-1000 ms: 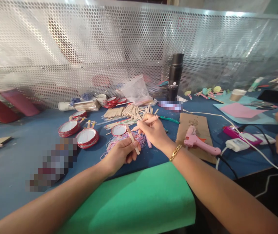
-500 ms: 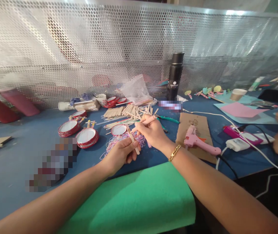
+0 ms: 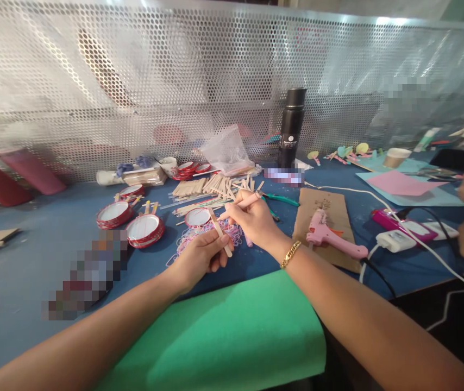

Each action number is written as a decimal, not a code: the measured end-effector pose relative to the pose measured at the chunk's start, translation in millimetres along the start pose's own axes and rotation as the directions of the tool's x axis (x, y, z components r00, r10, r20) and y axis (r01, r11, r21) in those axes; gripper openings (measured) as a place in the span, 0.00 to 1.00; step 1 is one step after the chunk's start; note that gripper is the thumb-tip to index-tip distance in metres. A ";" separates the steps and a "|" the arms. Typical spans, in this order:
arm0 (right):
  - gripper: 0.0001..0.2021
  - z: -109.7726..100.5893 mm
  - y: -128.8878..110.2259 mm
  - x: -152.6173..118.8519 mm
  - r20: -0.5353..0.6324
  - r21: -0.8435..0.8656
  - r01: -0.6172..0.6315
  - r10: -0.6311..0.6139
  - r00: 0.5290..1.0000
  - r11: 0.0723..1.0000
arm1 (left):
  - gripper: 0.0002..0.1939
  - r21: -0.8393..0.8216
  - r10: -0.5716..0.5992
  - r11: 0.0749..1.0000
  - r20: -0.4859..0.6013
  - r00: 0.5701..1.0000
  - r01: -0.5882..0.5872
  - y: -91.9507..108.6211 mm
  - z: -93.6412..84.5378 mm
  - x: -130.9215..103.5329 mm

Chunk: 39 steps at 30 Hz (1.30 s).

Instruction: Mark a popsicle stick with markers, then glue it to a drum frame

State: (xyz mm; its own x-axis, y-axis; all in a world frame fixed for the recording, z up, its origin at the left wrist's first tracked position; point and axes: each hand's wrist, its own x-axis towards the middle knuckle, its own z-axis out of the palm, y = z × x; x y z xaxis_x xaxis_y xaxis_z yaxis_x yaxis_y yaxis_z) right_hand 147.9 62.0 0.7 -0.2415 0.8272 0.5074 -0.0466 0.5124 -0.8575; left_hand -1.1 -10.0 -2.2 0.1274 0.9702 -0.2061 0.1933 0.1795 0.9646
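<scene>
One flat wooden craft stick [image 3: 219, 231] was pinched in the closed left hand [image 3: 201, 257], slanting toward 11 o'clock. One pink stick [image 3: 243, 203] was gripped in the closed right hand [image 3: 253, 219], just at 1 o'clock of it. Beneath lay a tangle of pink rubber bands [image 3: 199, 233]; three red-rimmed round lids [image 3: 145, 228] sat at 9 o'clock, a loose stick pile [image 3: 215, 187] at 12, one pink glue gun [image 3: 330, 233] at 3 on brown cardboard [image 3: 330, 209].

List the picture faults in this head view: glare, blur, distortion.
Head view: bright glare streaks across the perforated metal screen, washing out what lies behind it; wide-angle bending curves the blue table edge and stretches the forearms; pixelated patches hide spots on the table; the left hand with its wooden stick and the right hand are sharp, the far right edge softer.
</scene>
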 end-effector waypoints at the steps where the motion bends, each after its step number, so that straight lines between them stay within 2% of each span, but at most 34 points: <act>1: 0.14 -1.1 0.6 0.4 -0.016 -0.009 0.001 -0.001 1.000 1.000 | 0.17 0.000 0.000 1.000 -0.003 1.000 0.000 0.1 0.1 -0.2; 5: 0.12 -2.1 -1.5 0.6 -0.057 0.020 -0.019 0.020 0.998 1.000 | 0.17 -0.008 0.010 1.000 0.010 1.000 -0.010 0.4 -0.1 -0.7; 11: 0.13 0.8 -0.7 -0.1 0.004 0.029 -0.012 0.012 1.000 1.000 | 0.17 0.001 0.008 1.000 0.011 1.000 -0.008 -0.2 -0.2 0.6; 16: 0.12 -1.4 2.1 0.8 -0.060 0.027 0.006 -0.005 0.998 1.000 | 0.17 -0.009 0.005 1.000 0.018 1.000 -0.005 -0.9 -0.7 1.1; 21: 0.12 0.3 1.0 0.4 0.014 0.087 -0.021 0.020 1.000 0.996 | 0.17 -0.002 0.002 1.000 0.012 1.000 -0.002 -0.5 -0.5 0.1; 26: 0.13 -0.5 3.5 1.7 -0.037 0.059 -0.026 0.028 0.999 0.998 | 0.16 -0.019 -0.002 1.000 0.019 1.000 0.002 0.8 -0.4 0.8; 30: 0.13 0.5 1.9 1.1 0.021 0.096 -0.018 0.016 1.000 0.995 | 0.17 -0.003 0.003 1.000 0.018 1.000 -0.003 0.3 -0.6 1.8; 35: 0.13 1.1 1.6 1.0 -0.027 0.092 -0.025 0.028 0.999 0.995 | 0.18 -0.007 0.010 1.000 0.017 1.000 -0.009 -2.6 -1.0 1.5; 39: 0.13 2.3 0.6 0.5 0.008 0.114 -0.011 0.011 1.000 0.993 | 0.18 0.007 0.015 1.000 0.021 1.000 -0.015 -2.9 -0.8 1.5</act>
State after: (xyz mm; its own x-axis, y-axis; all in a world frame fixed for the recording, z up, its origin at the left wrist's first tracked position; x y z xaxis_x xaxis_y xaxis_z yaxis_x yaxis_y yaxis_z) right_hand 145.5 62.2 0.2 -0.2502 0.8306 0.4975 -0.1539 0.4732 -0.8674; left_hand -2.3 -9.0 -5.1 0.1506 0.9692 -0.1949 0.1983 0.1635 0.9664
